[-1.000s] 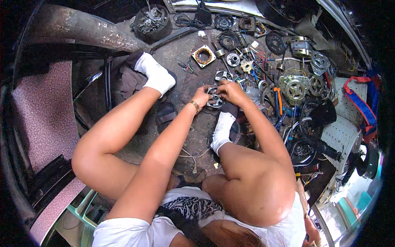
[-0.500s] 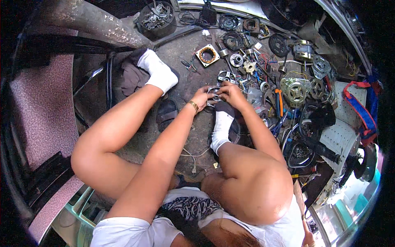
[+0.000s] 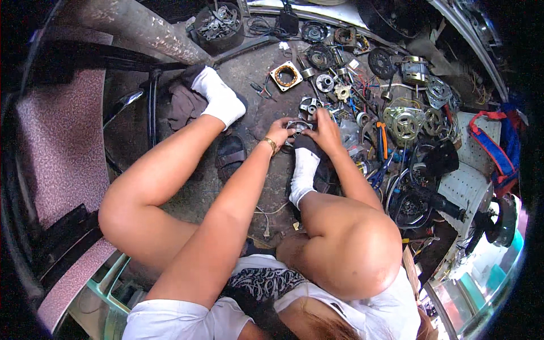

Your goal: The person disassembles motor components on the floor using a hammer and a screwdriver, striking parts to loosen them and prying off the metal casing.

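Note:
Just beyond my right foot in its white and dark sock (image 3: 304,170), a silver metal housing (image 3: 297,128) with a round centre is held between both hands. My left hand (image 3: 279,135), with a bracelet at the wrist, grips its left side. My right hand (image 3: 324,131) has its thumb on the housing's right side, with fingers raised along the far side, partly hiding one another. A second metal housing (image 3: 310,105) lies just beyond them. A white square stator with copper windings (image 3: 286,76) is farther off, beside small wires.
Scattered motor parts (image 3: 404,122), an orange-handled tool (image 3: 381,139), cables and a black pulley (image 3: 383,62) crowd the right. A bucket of metal pieces (image 3: 216,26) stands at the back. A dark sandal (image 3: 229,156) lies between my legs; a pink speckled panel (image 3: 61,147) is at left, a perforated panel (image 3: 470,130) at right.
My right hand's fingers have lifted and stretched toward the far side of the held housing, with its thumb staying on the part. My right knee has shifted slightly inward.

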A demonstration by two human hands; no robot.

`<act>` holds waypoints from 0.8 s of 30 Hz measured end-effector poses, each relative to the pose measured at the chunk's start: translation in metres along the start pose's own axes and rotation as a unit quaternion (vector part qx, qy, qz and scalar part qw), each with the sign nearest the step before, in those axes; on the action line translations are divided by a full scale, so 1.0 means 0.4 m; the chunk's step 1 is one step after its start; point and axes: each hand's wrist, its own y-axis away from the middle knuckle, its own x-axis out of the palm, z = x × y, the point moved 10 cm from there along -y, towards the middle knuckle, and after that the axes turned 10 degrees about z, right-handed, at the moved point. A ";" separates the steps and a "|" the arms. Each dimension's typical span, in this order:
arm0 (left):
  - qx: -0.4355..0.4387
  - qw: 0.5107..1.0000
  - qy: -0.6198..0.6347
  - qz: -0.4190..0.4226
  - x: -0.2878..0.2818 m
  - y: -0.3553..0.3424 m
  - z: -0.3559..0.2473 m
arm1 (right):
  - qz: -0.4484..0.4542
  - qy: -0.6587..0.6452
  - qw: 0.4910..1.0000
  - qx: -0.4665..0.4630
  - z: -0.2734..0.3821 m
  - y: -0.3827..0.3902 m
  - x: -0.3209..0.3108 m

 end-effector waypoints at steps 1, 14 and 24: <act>-0.006 1.000 -0.024 0.004 0.008 -0.005 -0.005 | -0.022 -0.042 0.999 0.011 -0.028 0.005 0.005; 0.022 0.973 -0.230 -0.012 0.012 -0.042 -0.055 | 0.101 -0.171 0.972 0.123 -0.204 -0.030 0.157; 0.054 0.970 -0.233 0.038 0.008 -0.014 -0.061 | 0.069 -0.401 0.904 0.135 -0.222 0.008 0.203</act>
